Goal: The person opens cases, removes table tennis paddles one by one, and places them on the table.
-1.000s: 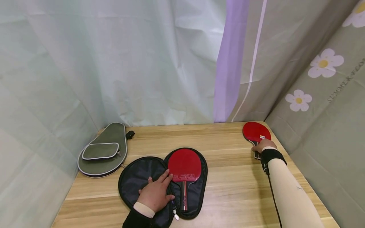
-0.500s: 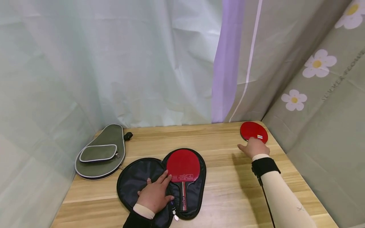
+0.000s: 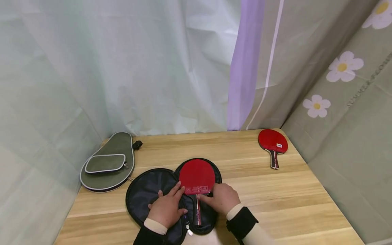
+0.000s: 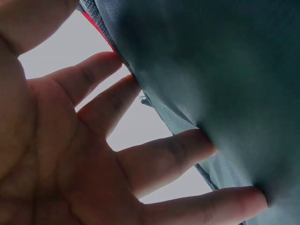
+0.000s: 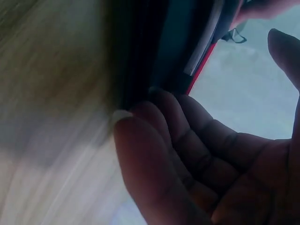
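A black zip case (image 3: 146,190) lies unfolded at the front of the table, with a red table tennis bat (image 3: 196,173) on its right half. My left hand (image 3: 166,209) rests with spread fingers on the left half, fingertips pressing the dark cloth (image 4: 234,93) in the left wrist view. Over the right edge of the case, beside the bat's handle (image 3: 197,214), is my right hand (image 3: 225,198). In the right wrist view its fingers (image 5: 145,154) bend at the dark edge of the case, and the thumb stands apart.
A second red table tennis bat (image 3: 273,143) lies at the back right of the wooden table (image 3: 275,200). At the back left is a grey-green bat case (image 3: 114,163) with a small pocket and a black strap. Curtains (image 3: 171,68) surround the table's back and sides.
My right hand has let go of the far bat at the back right and moved left and nearer, to the bat on the black case. The left hand has stayed in place.
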Tool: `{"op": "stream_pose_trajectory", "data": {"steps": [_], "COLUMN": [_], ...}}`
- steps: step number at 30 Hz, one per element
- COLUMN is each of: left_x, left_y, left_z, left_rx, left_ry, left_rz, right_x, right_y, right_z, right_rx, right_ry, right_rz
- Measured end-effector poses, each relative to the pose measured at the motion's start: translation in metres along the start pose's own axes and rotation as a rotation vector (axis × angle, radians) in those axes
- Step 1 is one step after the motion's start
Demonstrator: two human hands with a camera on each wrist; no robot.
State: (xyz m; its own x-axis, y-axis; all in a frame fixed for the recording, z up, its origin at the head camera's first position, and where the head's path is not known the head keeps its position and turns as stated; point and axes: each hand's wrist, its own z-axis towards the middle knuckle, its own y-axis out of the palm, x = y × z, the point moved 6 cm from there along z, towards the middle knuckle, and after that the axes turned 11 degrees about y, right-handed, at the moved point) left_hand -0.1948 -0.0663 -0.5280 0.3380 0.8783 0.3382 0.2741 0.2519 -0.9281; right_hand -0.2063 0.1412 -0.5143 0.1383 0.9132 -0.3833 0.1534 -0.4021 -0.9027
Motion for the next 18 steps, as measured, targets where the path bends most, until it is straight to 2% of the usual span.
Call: {"op": "stream_pose_trajectory", "data": {"steps": [18], "left_x": [0.000], "left_y": [0.000], "left_z": [-0.002], "left_rx": [0.019], "left_ry": [0.007], "left_rz": [0.026], "right_x": [-0.016], "right_y": [0.021], "right_z": [-0.019], "right_rx": [-0.012], "right_ry": [-0.001], "right_rz": [-0.032]}}
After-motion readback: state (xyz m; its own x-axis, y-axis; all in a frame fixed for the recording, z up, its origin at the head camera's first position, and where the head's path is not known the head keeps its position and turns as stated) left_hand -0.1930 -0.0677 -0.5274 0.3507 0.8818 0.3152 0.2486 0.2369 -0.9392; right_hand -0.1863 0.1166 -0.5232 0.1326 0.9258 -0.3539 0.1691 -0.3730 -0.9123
